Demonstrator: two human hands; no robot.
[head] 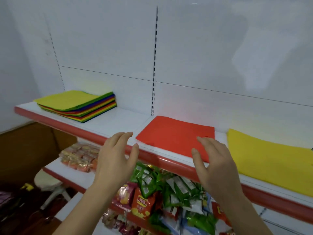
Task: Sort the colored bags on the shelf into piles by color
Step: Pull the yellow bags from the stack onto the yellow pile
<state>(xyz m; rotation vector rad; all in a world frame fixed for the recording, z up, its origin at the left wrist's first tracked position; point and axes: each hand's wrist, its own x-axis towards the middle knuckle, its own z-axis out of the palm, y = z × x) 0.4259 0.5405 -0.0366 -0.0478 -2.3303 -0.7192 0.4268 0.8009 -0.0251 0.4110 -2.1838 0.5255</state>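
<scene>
Here, a white shelf with a red front edge runs across the view from the left down toward the right, and the colored bags lie on it in three places. At the left end sits a mixed stack of bags, flat and fanned slightly, with a yellow-green one on top and red, green, blue and yellow edges showing beneath. Near the middle, just right of the slotted upright in the back wall, a single red bag lies flat with its front edge close to the shelf's lip. Further right, apart from the red one, a yellow bag lies flat and reaches out of view at the right. Both bare hands hover in front of the shelf edge, palms turned away and down, fingers spread and loose, gripping nothing. The left hand is just left of the red bag's near corner, not touching it. The right hand overlaps the red bag's near right corner in the view; whether its fingertips rest on the bag cannot be told. Below, a lower shelf holds snack packets in green, red and pink wrappers, and a white stool stands at the lower left.
</scene>
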